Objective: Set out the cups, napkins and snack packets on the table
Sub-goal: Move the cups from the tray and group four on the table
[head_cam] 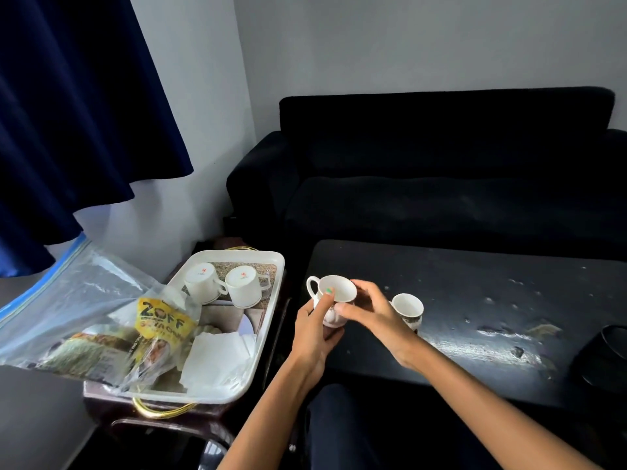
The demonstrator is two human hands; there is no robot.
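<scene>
Both my hands hold one white patterned cup (334, 292) above the left end of the dark table (475, 300). My left hand (315, 330) grips its body from below, thumb on the rim. My right hand (369, 312) wraps its right side. A second patterned cup (408, 306) stands upright on the table just to the right. In the white tray (271, 320) at left, two white cups (224, 286) lie upside down, with white napkins (217, 354) in front of them. A clear zip bag (78, 310) holding snack packets (163, 323) leans over the tray's left side.
A dark sofa (441, 171) stands behind the table. A black round object (607, 354) sits at the table's right edge. The tray rests on a small dark side table with gold handles (159, 410). Blue curtains (68, 113) hang at the left.
</scene>
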